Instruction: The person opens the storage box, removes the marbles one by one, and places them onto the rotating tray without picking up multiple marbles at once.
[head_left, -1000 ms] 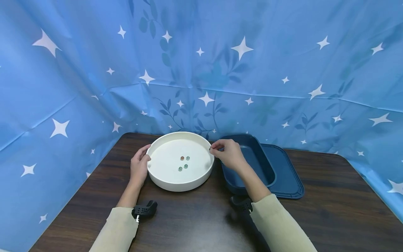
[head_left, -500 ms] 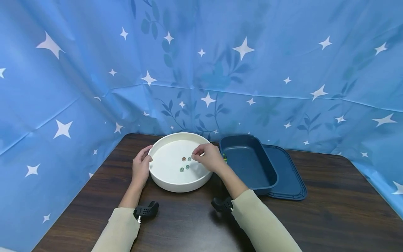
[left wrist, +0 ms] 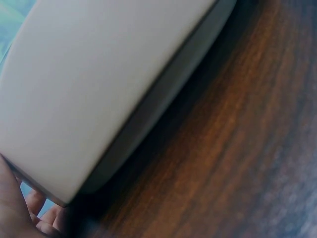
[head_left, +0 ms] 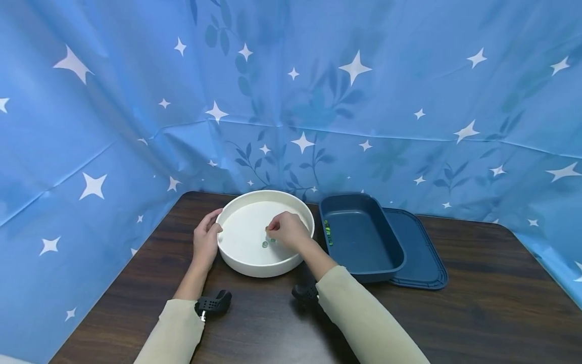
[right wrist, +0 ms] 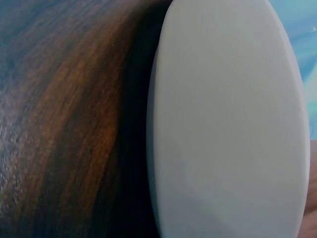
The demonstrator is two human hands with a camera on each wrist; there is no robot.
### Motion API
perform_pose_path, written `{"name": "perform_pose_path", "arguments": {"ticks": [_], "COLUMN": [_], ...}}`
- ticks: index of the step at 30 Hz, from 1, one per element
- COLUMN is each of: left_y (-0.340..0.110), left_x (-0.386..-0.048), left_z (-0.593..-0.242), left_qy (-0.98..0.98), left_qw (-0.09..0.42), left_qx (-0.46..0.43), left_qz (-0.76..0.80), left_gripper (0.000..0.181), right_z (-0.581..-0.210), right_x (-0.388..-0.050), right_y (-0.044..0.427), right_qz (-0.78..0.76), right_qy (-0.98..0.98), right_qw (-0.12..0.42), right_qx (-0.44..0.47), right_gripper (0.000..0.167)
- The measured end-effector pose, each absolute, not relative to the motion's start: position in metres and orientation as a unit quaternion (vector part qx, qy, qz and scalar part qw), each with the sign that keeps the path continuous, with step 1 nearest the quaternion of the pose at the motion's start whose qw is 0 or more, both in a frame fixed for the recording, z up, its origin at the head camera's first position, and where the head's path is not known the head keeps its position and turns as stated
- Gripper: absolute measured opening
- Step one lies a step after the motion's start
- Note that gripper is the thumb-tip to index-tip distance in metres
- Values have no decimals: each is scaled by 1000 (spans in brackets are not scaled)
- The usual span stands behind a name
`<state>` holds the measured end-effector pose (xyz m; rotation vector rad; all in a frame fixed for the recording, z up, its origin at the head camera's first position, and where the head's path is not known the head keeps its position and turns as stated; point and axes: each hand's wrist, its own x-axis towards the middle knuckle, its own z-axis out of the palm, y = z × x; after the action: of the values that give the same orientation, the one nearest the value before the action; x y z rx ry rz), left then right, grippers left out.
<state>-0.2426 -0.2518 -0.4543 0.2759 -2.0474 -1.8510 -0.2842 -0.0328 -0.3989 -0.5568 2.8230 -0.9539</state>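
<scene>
On the left of the head view, my left hand (head_left: 206, 240) grips the near-left side of a round white dish (head_left: 241, 263), thumb at the rim. My right hand (head_left: 288, 231) is inside the dish, its thumb and fingertips pinched together at a small marble (head_left: 267, 229), mostly covered by the fingers. Just in front of the fingertips, pale green glass marbles (head_left: 264, 244) lie on the dish's floor. The left wrist view shows the dish's outer wall (left wrist: 94, 89) with a few fingers at its corner. The right wrist view is filled mainly by the dish's wall (right wrist: 228, 119).
Right of the dish stands a deep navy rectangular box (head_left: 368, 253) with several green-yellow marbles (head_left: 328, 232) along its left side. A navy lid (head_left: 423, 258) lies partly under it. Dark wooden table (head_left: 254, 328); a blue star-patterned curtain (head_left: 409, 91) hangs behind.
My right hand has moved left from above the edge between box and dish to the marbles in the dish, uncovering the box's green-yellow marbles. My left hand keeps its grip on the dish.
</scene>
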Motion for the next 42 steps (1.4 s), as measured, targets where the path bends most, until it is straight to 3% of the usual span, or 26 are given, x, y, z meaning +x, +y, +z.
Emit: {"name": "perform_pose_path", "arguments": {"ticks": [12, 21, 29, 36, 42], "left_y": [-248, -251, -249, -249, -251], "left_x": [-237, -241, -244, -244, -244], "left_z": [-440, -455, -456, -455, -457], "left_qy": [-727, -722, -728, -731, -732], "left_qw": [150, 176, 183, 178, 174], "left_qx": [109, 101, 96, 103, 113], "left_qz": [-662, -662, -654, -651, -649], "left_gripper": [56, 54, 53, 55, 56], "right_z": [-401, -395, -367, -362, -374], "right_x": [-281, -276, -251, -242, -249], "right_y": [-32, -25, 28, 87, 129], "right_qz": [-266, -285, -378, -373, -312], "right_qy": [945, 933, 899, 909, 926], "right_qw": [60, 41, 3, -15, 47], "right_qx": [-181, -218, -220, -185, -210], "right_gripper": [5, 11, 18, 22, 27]}}
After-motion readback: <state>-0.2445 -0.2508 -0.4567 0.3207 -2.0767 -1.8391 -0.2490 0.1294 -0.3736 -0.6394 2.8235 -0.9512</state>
